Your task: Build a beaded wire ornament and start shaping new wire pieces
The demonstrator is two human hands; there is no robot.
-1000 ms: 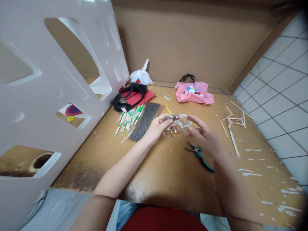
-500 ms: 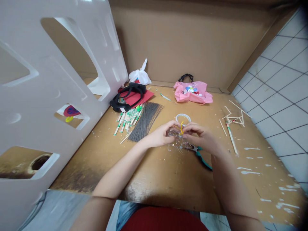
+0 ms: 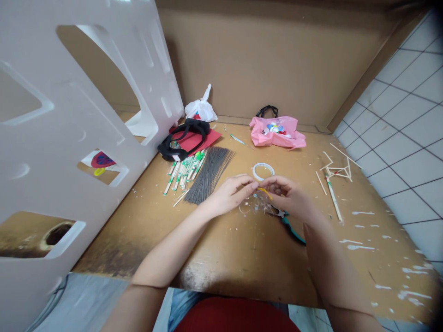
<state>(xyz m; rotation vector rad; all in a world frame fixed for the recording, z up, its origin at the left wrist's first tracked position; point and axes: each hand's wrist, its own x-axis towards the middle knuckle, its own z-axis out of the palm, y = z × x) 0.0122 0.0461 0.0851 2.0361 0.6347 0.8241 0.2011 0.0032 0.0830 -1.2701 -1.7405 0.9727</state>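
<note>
My left hand point(image 3: 237, 192) is closed in a pinch, thumb and forefinger together at the upper end of a thin yellow strip point(image 3: 266, 192). My right hand point(image 3: 290, 197) curls round from the other side, its fingers closed at the same strip. Just below the fingers is a tangle of thin, clear, wiry loops point(image 3: 256, 205); whether it hangs from the strip or lies on the table I cannot tell. Pliers with teal handles point(image 3: 292, 230) lie under my right hand, their jaws partly hidden by the tangle. A white ring-shaped roll point(image 3: 254, 171) lies just beyond my fingertips.
Dark thin wires point(image 3: 209, 177) and paper-wrapped chopsticks point(image 3: 180, 174) lie left on the table, near a black strap point(image 3: 166, 150) and red sheet point(image 3: 212, 137). Behind are a pink bag point(image 3: 258, 136) and white bag point(image 3: 202, 110). A stick frame point(image 3: 341, 174) sits right; a white panel point(image 3: 148, 60) stands left.
The yellow strip has tipped from nearly upright to slanting down to the right. My left fingers have moved right to its end, and the clear tangle shows lower, below my hands.
</note>
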